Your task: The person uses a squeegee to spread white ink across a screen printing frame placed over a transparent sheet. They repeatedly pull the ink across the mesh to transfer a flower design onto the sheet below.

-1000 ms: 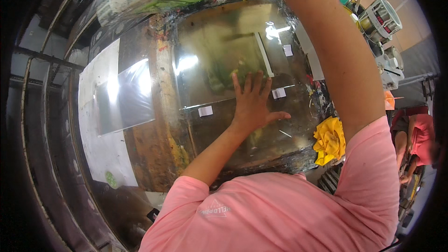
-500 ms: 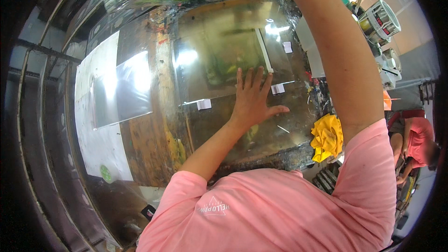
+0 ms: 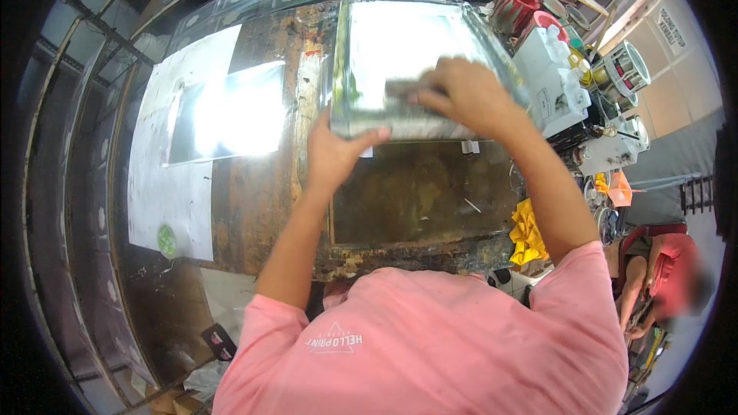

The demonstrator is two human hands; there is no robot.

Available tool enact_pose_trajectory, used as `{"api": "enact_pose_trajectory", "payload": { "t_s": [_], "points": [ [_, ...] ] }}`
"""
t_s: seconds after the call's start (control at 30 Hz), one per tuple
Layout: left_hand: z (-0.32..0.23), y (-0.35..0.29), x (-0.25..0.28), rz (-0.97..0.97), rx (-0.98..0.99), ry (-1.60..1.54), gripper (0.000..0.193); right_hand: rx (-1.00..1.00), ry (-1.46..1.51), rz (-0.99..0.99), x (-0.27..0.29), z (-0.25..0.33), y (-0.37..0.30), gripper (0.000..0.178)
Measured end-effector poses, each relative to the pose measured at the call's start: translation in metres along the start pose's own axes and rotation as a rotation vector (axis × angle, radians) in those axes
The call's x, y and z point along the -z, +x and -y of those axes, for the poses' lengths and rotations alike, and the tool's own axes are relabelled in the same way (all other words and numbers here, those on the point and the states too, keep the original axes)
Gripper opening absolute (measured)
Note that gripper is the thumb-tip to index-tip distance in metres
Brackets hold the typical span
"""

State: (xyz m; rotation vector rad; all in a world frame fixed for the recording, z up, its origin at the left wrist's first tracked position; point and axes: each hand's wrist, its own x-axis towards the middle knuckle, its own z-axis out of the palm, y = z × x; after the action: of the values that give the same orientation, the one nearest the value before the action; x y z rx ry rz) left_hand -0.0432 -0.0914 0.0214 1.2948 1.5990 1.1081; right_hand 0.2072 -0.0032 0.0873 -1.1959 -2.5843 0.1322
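A screen-printing frame [image 3: 430, 124] lies lowered over the table, its mesh bright with glare. My left hand [image 3: 332, 150] grips its near left corner, the thumb along the near edge and the fingers at the left side. My right hand [image 3: 465, 92] is over the mesh, closed on a dark flat squeegee [image 3: 403, 92], both smeared by motion. Beneath the frame, the clear sheet is hidden. White tabs [image 3: 470, 147] peek out at the near edge, and a thin white strip [image 3: 472, 206] lies on the dark board [image 3: 415, 192].
Clear sheets [image 3: 238, 119] lie on white paper [image 3: 165, 200] to the left. A yellow cloth [image 3: 528, 232] rests at the table's right edge. Cans [image 3: 619, 69], a white jug [image 3: 550, 69] and red tubs [image 3: 513, 8] crowd the right. Metal racks stand left; other people are far ahead and right.
The frame has come down over the clear sheet. My left hand moved from lying flat on the sheet to the frame's corner. My right hand came down into view with the squeegee.
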Motion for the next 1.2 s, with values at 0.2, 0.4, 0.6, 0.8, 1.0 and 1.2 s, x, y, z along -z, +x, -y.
{"api": "enact_pose_trajectory", "payload": {
  "t_s": [0.2, 0.4, 0.6, 0.8, 1.0, 1.2],
  "points": [
    [0.086, -0.012, -0.019, -0.166, -0.127, 0.838, 0.104, -0.128, 0.133, 0.197, -0.085, 0.008, -0.049, 0.037],
    [0.119, 0.032, -0.024, -0.184, -0.238, 0.77, 0.112, -0.025, -0.023, 0.036, -0.138, -0.042, 0.0, 0.033],
    [0.114, 0.04, -0.024, -0.206, -0.306, 0.75, 0.125, -0.002, -0.12, -0.122, -0.164, -0.146, 0.148, 0.043],
    [0.111, 0.038, -0.022, -0.164, -0.342, 0.543, 0.128, 0.085, 0.006, -0.016, -0.125, -0.196, 0.229, 0.048],
    [0.115, 0.027, -0.022, -0.131, -0.31, 0.477, 0.123, 0.011, -0.179, -0.15, -0.159, -0.166, 0.167, 0.041],
    [0.118, 0.009, -0.017, -0.205, -0.403, 0.544, 0.12, -0.028, -0.076, 0.026, -0.116, -0.051, 0.031, 0.038]
  ]
}}
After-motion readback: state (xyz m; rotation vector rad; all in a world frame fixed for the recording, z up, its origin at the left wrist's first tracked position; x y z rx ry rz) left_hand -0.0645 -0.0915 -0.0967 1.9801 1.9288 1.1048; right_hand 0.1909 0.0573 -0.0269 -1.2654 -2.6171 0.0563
